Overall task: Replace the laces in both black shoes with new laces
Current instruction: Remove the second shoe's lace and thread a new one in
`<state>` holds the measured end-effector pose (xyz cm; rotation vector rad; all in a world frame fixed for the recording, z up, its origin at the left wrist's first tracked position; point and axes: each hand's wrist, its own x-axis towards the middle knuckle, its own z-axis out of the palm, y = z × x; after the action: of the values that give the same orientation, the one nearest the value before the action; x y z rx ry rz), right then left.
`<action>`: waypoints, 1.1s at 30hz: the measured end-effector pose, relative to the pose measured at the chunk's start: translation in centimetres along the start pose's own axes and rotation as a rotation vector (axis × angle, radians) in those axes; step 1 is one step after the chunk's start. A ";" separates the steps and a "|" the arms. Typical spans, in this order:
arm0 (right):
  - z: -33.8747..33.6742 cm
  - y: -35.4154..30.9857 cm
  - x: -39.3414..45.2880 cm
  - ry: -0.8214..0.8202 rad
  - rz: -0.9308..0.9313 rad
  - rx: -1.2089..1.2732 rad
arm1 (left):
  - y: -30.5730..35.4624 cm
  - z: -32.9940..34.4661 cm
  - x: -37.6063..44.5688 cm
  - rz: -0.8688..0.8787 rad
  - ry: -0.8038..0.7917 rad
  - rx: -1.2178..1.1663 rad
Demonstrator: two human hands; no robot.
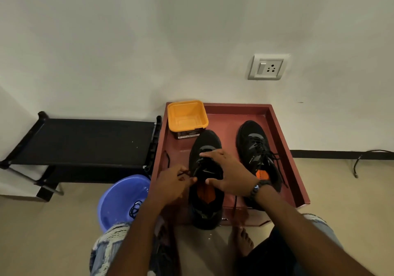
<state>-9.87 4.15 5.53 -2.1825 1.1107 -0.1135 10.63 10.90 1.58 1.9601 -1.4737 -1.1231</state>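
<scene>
On the red surface [283,139] in front of me, my left hand [170,185] pinches a black lace [168,160] beside the near shoe [205,145]. My right hand [229,172] rests spread over that shoe's tongue, fingers straight. Its heel hangs over the surface's near edge. Further right stands the other shoe [253,139], laced. A yellow tub [187,116] sits behind the near shoe.

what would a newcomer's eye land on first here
Two black shoes on a red tray: the left shoe in the middle, where the left hand pinches a black lace and the right hand steadies it, the right shoe still laced. An orange tub sits at the tray's far left corner.
</scene>
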 end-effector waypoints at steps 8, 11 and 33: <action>3.2 -0.3 2.3 0.069 0.060 -0.106 | -1.1 -2.2 -3.4 0.028 0.143 0.071; 3.3 0.2 1.7 0.075 0.076 -0.069 | -1.8 -2.7 -4.6 0.016 0.194 0.013; -3.0 1.6 -0.3 0.096 0.235 0.197 | 2.8 -5.8 -0.9 -0.055 0.077 -0.415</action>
<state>-12.21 2.13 6.90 -1.8758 1.3419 -0.2154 13.65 10.11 7.26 1.7373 -1.0509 -1.2458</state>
